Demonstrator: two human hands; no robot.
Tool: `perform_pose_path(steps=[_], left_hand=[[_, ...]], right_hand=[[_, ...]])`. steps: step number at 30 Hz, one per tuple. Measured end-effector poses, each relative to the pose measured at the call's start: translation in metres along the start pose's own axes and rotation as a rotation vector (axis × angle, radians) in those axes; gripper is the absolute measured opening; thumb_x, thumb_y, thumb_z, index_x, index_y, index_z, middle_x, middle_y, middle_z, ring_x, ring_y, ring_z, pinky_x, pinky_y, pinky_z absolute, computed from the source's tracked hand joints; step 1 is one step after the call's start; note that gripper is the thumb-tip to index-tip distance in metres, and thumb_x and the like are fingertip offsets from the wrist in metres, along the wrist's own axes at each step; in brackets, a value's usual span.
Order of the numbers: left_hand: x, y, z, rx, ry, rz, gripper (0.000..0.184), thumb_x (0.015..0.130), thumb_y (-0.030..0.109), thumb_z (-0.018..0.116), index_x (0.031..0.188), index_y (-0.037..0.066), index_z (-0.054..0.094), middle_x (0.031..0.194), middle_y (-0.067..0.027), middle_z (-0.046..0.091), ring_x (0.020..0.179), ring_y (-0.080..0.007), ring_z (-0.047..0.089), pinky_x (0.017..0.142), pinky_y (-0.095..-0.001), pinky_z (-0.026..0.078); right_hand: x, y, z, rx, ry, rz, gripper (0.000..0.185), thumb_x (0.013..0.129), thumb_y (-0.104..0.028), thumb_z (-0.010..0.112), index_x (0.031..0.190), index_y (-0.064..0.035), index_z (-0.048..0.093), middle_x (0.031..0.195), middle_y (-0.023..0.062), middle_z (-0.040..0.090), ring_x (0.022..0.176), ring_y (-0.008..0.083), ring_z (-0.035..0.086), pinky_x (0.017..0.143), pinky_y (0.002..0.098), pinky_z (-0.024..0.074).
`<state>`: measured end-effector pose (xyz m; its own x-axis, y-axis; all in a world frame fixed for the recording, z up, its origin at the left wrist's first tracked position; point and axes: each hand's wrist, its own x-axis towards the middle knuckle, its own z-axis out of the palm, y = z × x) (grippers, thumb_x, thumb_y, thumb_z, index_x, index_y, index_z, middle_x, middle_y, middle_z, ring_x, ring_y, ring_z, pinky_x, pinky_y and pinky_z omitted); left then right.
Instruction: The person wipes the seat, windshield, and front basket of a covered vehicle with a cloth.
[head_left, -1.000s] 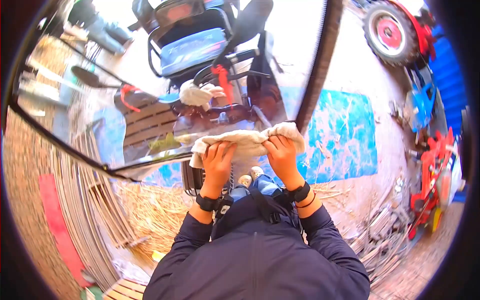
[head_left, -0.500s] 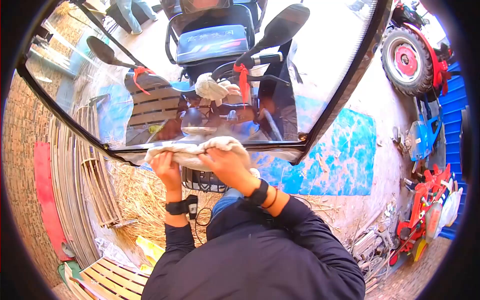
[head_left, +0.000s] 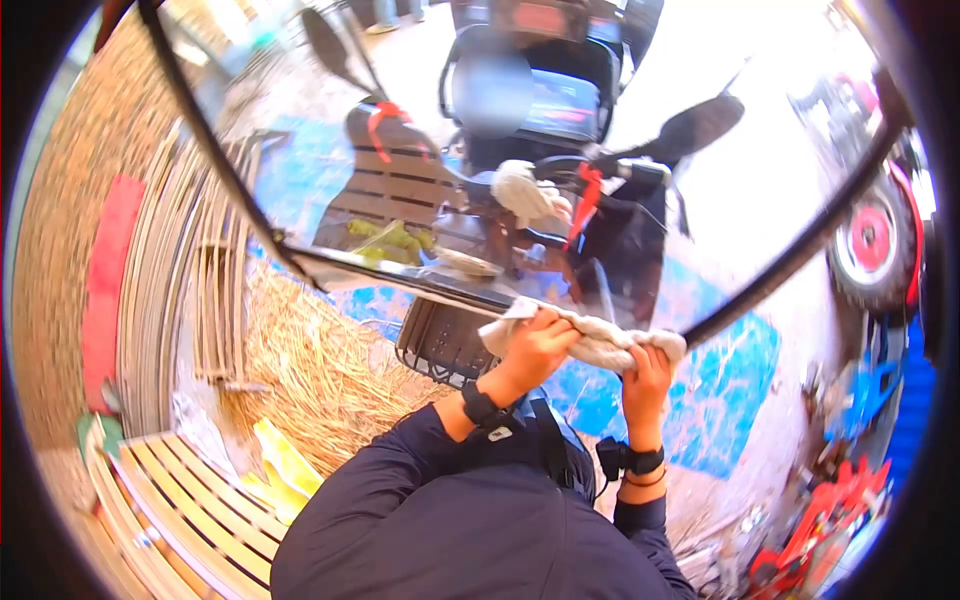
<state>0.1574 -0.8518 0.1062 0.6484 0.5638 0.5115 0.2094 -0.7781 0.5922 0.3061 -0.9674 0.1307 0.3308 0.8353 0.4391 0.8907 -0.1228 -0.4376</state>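
Observation:
A whitish cloth [head_left: 603, 343], bunched lengthwise, lies along the lower black edge of a clear windshield [head_left: 420, 215]. My left hand [head_left: 540, 350] grips the cloth toward its left end, fingers wrapped over it. My right hand [head_left: 650, 378] closes on its right end, close to the windshield's lower right corner. Through the windshield show a vehicle's handlebar with red ribbons [head_left: 586, 195], a pale bundled fabric [head_left: 522, 192] and dark mirrors [head_left: 695, 127]. Below the edge, left of my left hand, is a black wire basket [head_left: 445, 338].
Straw [head_left: 320, 360] covers the ground at left, beside wooden slats [head_left: 160, 300] and a slatted bench [head_left: 205, 495]. A blue sheet [head_left: 725, 400] lies at right. Further right stand a red-hubbed tractor wheel [head_left: 868, 243] and red machinery [head_left: 825, 525]. A brick wall [head_left: 70, 290] runs along the left.
Both hands and the cloth have shifted right along the windshield's lower edge, toward its right corner. The hands are further apart on the cloth. The camera view has turned and tilted.

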Motion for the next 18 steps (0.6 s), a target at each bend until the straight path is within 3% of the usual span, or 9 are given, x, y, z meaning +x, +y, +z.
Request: perform_pose_path(steps=[6, 12, 14, 16, 18], left_hand=[[-0.011, -0.032, -0.047, 0.231, 0.285, -0.100, 0.017, 0.056, 0.005, 0.055, 0.073, 0.007, 0.059, 0.074, -0.0016, 0.055, 0.075, -0.0200, 0.049, 0.069, -0.0334, 0.039], [-0.034, -0.106, -0.142, 0.312, 0.552, -0.382, 0.020, 0.053, -0.003, 0.053, 0.070, 0.005, 0.060, 0.071, -0.0052, 0.056, 0.075, -0.0243, 0.048, 0.073, -0.0336, 0.037], [-0.046, -0.138, -0.169, 0.422, 0.688, -0.414, 0.020, 0.054, -0.005, 0.052, 0.069, 0.005, 0.061, 0.070, -0.0064, 0.057, 0.076, -0.0247, 0.048, 0.073, -0.0334, 0.038], [-0.056, -0.160, -0.190, 0.465, 0.824, -0.576, 0.022, 0.055, -0.006, 0.051, 0.071, 0.006, 0.062, 0.072, -0.0076, 0.058, 0.078, -0.0253, 0.049, 0.073, -0.0334, 0.038], [-0.064, -0.172, -0.200, 0.509, 0.883, -0.588, 0.023, 0.056, -0.006, 0.050, 0.071, 0.005, 0.063, 0.074, -0.0087, 0.058, 0.079, -0.0261, 0.051, 0.073, -0.0332, 0.039]], right_hand=[[0.022, -0.038, 0.026, 0.128, -0.172, -0.171, 0.034, 0.059, 0.004, 0.055, 0.092, -0.0022, 0.055, 0.087, 0.0127, 0.054, 0.081, 0.0313, 0.050, 0.075, 0.0388, 0.0385], [0.073, -0.123, 0.093, 0.394, -0.380, -0.397, 0.046, 0.063, 0.004, 0.054, 0.108, -0.0028, 0.048, 0.101, 0.0160, 0.052, 0.095, 0.0328, 0.048, 0.083, 0.0378, 0.0371], [0.090, -0.159, 0.118, 0.477, -0.441, -0.470, 0.044, 0.065, 0.005, 0.052, 0.108, -0.0020, 0.047, 0.101, 0.0164, 0.052, 0.096, 0.0328, 0.047, 0.084, 0.0378, 0.0368], [0.097, -0.187, 0.148, 0.468, -0.452, -0.547, 0.040, 0.066, 0.005, 0.050, 0.106, -0.0011, 0.048, 0.100, 0.0163, 0.052, 0.096, 0.0321, 0.048, 0.083, 0.0378, 0.0371], [0.099, -0.200, 0.168, 0.474, -0.385, -0.627, 0.037, 0.067, 0.005, 0.049, 0.103, -0.0008, 0.049, 0.096, 0.0154, 0.052, 0.094, 0.0314, 0.048, 0.082, 0.0380, 0.0378]])
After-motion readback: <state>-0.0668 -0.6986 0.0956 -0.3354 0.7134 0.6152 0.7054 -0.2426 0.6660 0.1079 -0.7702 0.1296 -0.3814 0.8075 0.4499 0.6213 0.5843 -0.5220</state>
